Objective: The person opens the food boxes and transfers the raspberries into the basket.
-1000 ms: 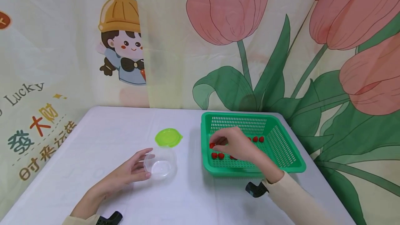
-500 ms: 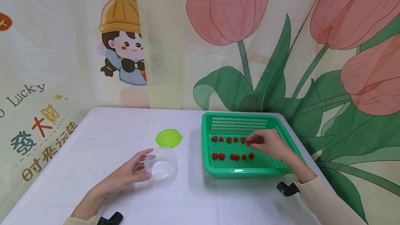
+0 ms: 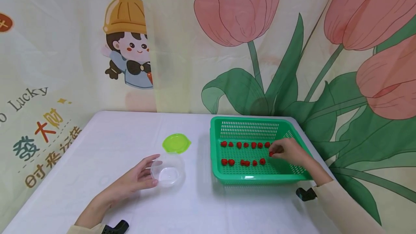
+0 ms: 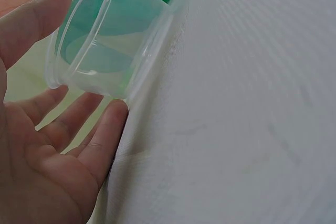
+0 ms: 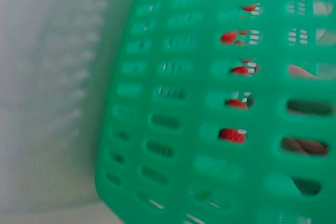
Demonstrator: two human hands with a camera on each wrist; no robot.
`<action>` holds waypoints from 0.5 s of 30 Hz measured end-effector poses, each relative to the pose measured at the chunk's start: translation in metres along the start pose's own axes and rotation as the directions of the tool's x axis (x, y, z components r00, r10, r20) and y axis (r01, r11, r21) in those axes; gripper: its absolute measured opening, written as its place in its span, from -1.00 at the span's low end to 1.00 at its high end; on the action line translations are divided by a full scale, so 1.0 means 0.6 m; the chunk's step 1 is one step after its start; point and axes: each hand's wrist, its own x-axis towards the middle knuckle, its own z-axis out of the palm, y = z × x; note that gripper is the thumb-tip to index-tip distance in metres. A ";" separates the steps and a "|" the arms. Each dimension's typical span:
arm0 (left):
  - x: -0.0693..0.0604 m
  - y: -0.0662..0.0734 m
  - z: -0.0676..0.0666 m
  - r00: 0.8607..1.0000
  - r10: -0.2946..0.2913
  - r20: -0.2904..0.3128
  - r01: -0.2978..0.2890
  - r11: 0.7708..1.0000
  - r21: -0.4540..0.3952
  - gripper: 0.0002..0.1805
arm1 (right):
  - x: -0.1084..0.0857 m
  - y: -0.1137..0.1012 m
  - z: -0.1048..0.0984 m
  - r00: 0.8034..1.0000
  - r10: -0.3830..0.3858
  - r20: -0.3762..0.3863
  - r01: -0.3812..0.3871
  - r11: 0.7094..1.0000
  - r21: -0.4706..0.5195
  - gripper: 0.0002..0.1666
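In the head view my right hand (image 3: pixel 289 151) is over the right part of a green plastic basket (image 3: pixel 216 170), thumb and fingertips pinching a small red raspberry (image 3: pixel 271 154). Other raspberries (image 3: pixel 254 145) lie on the basket floor in a back row and a front row. My left hand (image 3: pixel 133 178) holds a clear plastic cup (image 3: pixel 169 172) on the white table, thumb on one side, fingers on the other. The left wrist view shows the cup's rim between them. From the right wrist, the basket wall (image 5: pixel 152 82) hides most of the hand; red berries show through its slots.
A light green lid (image 3: pixel 176 143) lies just behind the cup. The white tablecloth (image 3: pixel 130 133) extends around everything. Behind the table hangs a backdrop (image 3: pixel 175 46) printed with tulips and a cartoon figure.
My right hand has moved from the basket's left part to its right part, uncovering the back row of raspberries. The left hand and cup have stayed put.
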 end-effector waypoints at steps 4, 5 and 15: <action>-0.001 0.001 0.001 1.000 0.018 0.003 -0.018 1.000 0.000 -0.04 | -0.001 0.014 0.003 1.000 -0.010 0.014 0.010 1.000 -0.009 -0.84; -0.002 0.001 0.001 1.000 0.022 0.003 -0.022 1.000 0.000 -0.05 | -0.001 0.017 0.004 1.000 -0.013 0.020 0.013 1.000 -0.014 -0.84; -0.003 0.001 0.001 0.999 0.033 0.002 -0.033 0.999 0.008 -0.05 | -0.001 0.031 0.013 0.996 -0.001 0.093 0.005 0.999 -0.037 -0.87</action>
